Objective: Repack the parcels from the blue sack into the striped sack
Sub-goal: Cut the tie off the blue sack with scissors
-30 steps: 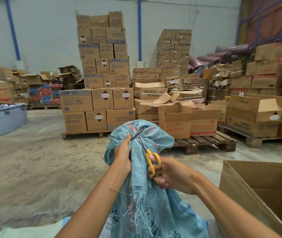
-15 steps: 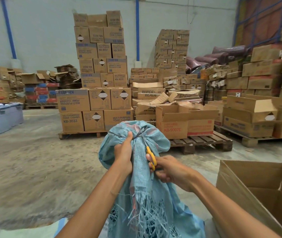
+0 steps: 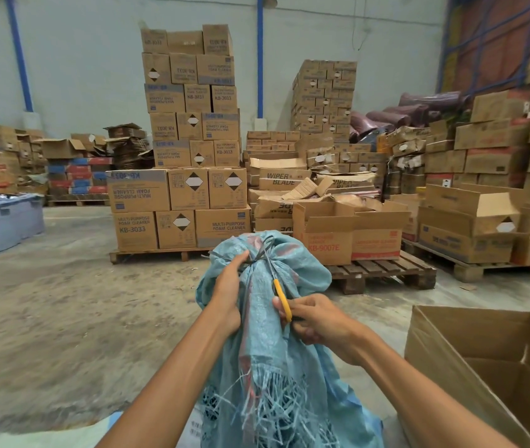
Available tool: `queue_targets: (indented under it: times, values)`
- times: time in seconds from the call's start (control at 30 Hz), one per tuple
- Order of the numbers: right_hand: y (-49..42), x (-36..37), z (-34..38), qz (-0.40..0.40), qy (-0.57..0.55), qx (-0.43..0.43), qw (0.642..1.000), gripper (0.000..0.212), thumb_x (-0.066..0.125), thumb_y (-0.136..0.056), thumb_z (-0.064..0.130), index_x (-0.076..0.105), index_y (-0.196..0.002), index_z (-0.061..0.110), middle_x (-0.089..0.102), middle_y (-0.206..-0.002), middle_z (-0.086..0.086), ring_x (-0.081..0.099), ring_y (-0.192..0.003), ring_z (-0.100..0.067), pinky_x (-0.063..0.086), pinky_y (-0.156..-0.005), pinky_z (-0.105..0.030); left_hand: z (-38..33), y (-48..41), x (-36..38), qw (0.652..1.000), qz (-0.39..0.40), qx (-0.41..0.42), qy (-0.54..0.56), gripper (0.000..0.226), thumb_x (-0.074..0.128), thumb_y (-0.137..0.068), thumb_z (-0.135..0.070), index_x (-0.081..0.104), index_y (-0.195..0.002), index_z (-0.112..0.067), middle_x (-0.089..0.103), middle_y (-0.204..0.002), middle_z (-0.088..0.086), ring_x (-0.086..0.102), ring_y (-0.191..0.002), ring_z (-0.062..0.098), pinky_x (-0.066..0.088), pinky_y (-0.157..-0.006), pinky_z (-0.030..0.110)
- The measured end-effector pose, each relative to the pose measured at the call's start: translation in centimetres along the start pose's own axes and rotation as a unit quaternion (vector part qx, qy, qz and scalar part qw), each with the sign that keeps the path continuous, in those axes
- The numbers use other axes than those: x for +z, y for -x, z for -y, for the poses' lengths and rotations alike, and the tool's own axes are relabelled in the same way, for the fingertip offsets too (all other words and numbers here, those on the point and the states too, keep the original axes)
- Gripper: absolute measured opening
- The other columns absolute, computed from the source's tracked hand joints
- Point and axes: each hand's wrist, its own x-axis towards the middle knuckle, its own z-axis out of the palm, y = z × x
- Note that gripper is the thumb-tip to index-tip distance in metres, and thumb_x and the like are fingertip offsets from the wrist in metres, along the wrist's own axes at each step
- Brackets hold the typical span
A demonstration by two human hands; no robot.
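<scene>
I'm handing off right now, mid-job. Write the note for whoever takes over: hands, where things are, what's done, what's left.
Left hand grips the gathered neck of the blue sack just below its dark tie.
Right hand holds yellow-handled scissors, blades up at the tie.
Done: nothing repacked; the sack is tied shut, no parcels out.
Left: cut the tie, open the sack, move the parcels into the striped sack, which I cannot identify in view.
Open cardboard box stands at the right.

Concrete floor (image 3: 63, 318): wooden pallets (image 3: 386, 270) bearing cartons (image 3: 176, 189); grey tote (image 3: 2, 224) left; open carton (image 3: 444, 347) right.
</scene>
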Motion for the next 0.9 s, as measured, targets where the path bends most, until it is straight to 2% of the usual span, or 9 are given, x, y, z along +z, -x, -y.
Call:
queue_targets:
  times: [0.07, 0.2, 0.3, 0.43, 0.57, 0.63, 0.73, 0.83, 0.9]
  values:
    - [0.3, -0.3, 0.1, 0.027, -0.041, 0.002, 0.999, 0.039, 0.071, -0.084, 0.054, 0.062, -0.082, 0.016, 0.049, -0.063, 0.009, 0.025, -0.05, -0.009, 0.015, -0.054, -0.028, 0.3, 0.3, -0.3, 0.999, 0.035, -0.004, -0.013, 0.038, 0.07, -0.078, -0.042, 0.076, -0.092, -0.007, 0.075, -0.09, 0.013, 0.069, -0.075, 0.028, 0.055, -0.073, 0.034]
    - [0.5, -0.5, 0.0, 0.048, -0.079, 0.016, 0.996, 0.042, 0.075, -0.077, 0.058, 0.061, -0.084, 0.02, 0.054, -0.077, 0.003, 0.025, -0.054, -0.009, 0.01, -0.057, -0.031, 0.5, 0.8, 0.3, 0.999, 0.017, 0.018, -0.029, 0.07, 0.086, -0.056, -0.043, 0.072, -0.11, -0.002, 0.074, -0.103, 0.019, 0.071, -0.094, 0.037, 0.059, -0.08, 0.043]
    - [0.4, -0.5, -0.1, 0.053, -0.101, 0.021, 0.993, 0.045, 0.077, -0.074, 0.06, 0.06, -0.086, 0.021, 0.053, -0.078, 0.004, 0.025, -0.055, -0.009, 0.009, -0.061, -0.032, 0.7, 0.9, 0.9, 0.999, -0.016, 0.031, -0.013, 0.072, 0.091, -0.053, -0.039, 0.071, -0.107, 0.004, 0.073, -0.099, 0.024, 0.07, -0.078, 0.035, 0.058, -0.069, 0.042]
    - [0.5, -0.5, -0.2, 0.048, -0.118, 0.021, 0.992, 0.045, 0.078, -0.073, 0.059, 0.061, -0.086, 0.02, 0.054, -0.078, 0.004, 0.027, -0.054, -0.008, 0.009, -0.061, -0.032, 1.1, 0.4, 1.5, 0.999, -0.032, 0.023, 0.026, 0.083, 0.095, -0.043, -0.044, 0.071, -0.103, 0.007, 0.072, -0.093, 0.026, 0.066, -0.07, 0.034, 0.055, -0.075, 0.052]
    - [0.5, -0.5, -0.1, 0.035, -0.098, 0.018, 0.994, 0.038, 0.074, -0.079, 0.056, 0.063, -0.081, 0.02, 0.056, -0.074, 0.005, 0.03, -0.051, -0.007, 0.013, -0.056, -0.03, 1.2, 0.0, 1.6, 0.998, -0.053, 0.039, 0.014, 0.066, 0.089, -0.051, -0.042, 0.074, -0.098, 0.002, 0.075, -0.089, 0.018, 0.071, -0.075, 0.034, 0.057, -0.078, 0.051]
    - [0.6, -0.5, 0.1, 0.031, -0.081, 0.015, 0.996, 0.035, 0.069, -0.085, 0.053, 0.062, -0.078, 0.02, 0.055, -0.066, 0.008, 0.029, -0.05, -0.008, 0.014, -0.054, -0.028, 1.2, -0.2, 1.5, 0.997, -0.057, 0.042, 0.006, 0.061, 0.088, -0.054, -0.039, 0.074, -0.099, -0.001, 0.076, -0.09, 0.015, 0.074, -0.082, 0.034, 0.059, -0.081, 0.052]
    - [0.6, -0.5, 0.0, 0.029, -0.061, 0.017, 0.998, 0.037, 0.065, -0.09, 0.051, 0.059, -0.074, 0.018, 0.047, -0.053, 0.01, 0.024, -0.049, -0.01, 0.012, -0.058, -0.033, 1.2, -0.4, 1.4, 0.997, -0.061, 0.042, 0.007, 0.059, 0.087, -0.055, -0.037, 0.074, -0.1, -0.001, 0.077, -0.09, 0.014, 0.074, -0.084, 0.033, 0.059, -0.081, 0.052]
    - [0.5, -0.4, -0.3, 0.016, -0.054, 0.014, 0.998, 0.04, 0.07, -0.086, 0.052, 0.061, -0.075, 0.015, 0.042, -0.056, 0.005, 0.021, -0.05, -0.011, 0.012, -0.057, -0.033, 1.4, -0.6, 1.3, 0.996, -0.077, 0.038, 0.017, 0.051, 0.085, -0.062, -0.032, 0.073, -0.1, -0.001, 0.077, -0.088, 0.014, 0.074, -0.081, 0.032, 0.06, -0.077, 0.046]
    - [0.4, -0.3, -0.6, 0.011, -0.056, 0.017, 0.998, 0.038, 0.07, -0.088, 0.049, 0.062, -0.076, 0.014, 0.045, -0.056, 0.006, 0.022, -0.049, -0.01, 0.012, -0.056, -0.031, 1.6, -0.8, 1.2, 0.996, -0.084, 0.029, 0.023, 0.048, 0.085, -0.064, -0.03, 0.073, -0.1, -0.001, 0.076, -0.088, 0.014, 0.074, -0.08, 0.032, 0.06, -0.075, 0.044]
